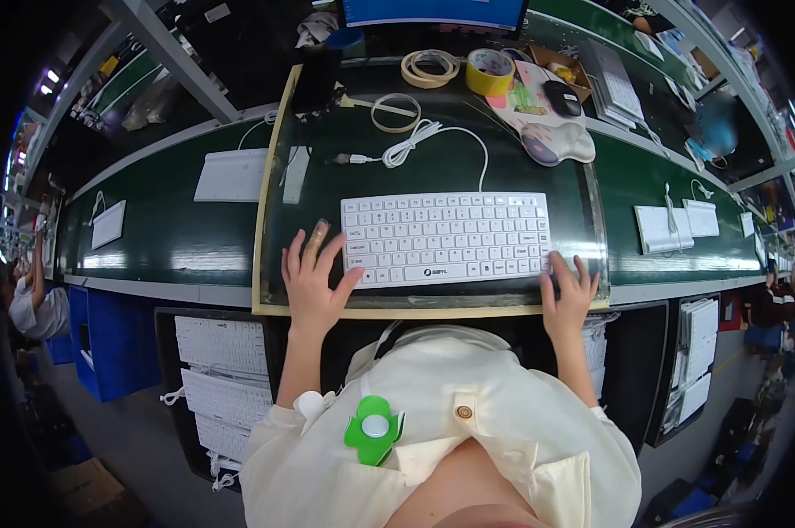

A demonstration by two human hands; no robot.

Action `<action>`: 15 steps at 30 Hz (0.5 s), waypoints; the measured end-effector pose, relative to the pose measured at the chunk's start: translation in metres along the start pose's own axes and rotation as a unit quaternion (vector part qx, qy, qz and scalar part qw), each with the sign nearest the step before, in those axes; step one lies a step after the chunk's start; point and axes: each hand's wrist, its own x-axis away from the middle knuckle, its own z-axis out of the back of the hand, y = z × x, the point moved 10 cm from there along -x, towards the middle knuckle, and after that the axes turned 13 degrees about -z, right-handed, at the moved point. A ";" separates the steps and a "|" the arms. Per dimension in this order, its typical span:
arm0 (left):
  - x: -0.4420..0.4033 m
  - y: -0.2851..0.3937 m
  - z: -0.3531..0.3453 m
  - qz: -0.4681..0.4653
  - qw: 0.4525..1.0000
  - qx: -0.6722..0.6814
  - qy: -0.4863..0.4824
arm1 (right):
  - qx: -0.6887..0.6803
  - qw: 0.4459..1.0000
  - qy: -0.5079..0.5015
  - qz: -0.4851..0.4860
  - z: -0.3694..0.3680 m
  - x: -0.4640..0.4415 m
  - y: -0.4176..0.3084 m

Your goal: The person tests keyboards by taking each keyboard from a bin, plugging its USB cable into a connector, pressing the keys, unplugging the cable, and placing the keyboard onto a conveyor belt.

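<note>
A white keyboard [446,238] lies flat on the dark board in front of me, its keys facing up. Its white cable [406,150] is bundled in a loop above it, with the USB plug toward the left. At the keyboard's left edge is my left hand [314,282], fingers spread, thumb and fingertips touching or very close to the edge; one finger has a tan wrap. My right hand [568,295] is beside the lower right corner, fingers apart, the fingertips by the edge. Neither hand is wrapped round anything.
Tape rolls [490,70], a mouse [562,99] and a patterned mouse pad [551,141] sit at the board's back, below a monitor [432,12]. More keyboards lie on the green belt [168,238] at both sides and in black bins [221,378] beside me. Other people are at the far sides.
</note>
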 end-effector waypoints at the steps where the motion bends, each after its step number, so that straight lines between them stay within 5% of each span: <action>1: -0.008 -0.001 0.001 0.004 1.000 0.006 0.001 | 0.012 1.000 0.011 0.007 0.000 0.009 -0.001; 6: -0.047 -0.026 -0.018 0.034 0.993 -0.058 -0.094 | 0.068 0.998 0.010 -0.014 -0.005 0.023 0.000; 15: -0.057 -0.039 -0.018 0.039 0.997 0.031 -0.057 | 0.018 0.997 -0.026 -0.075 -0.009 0.005 0.010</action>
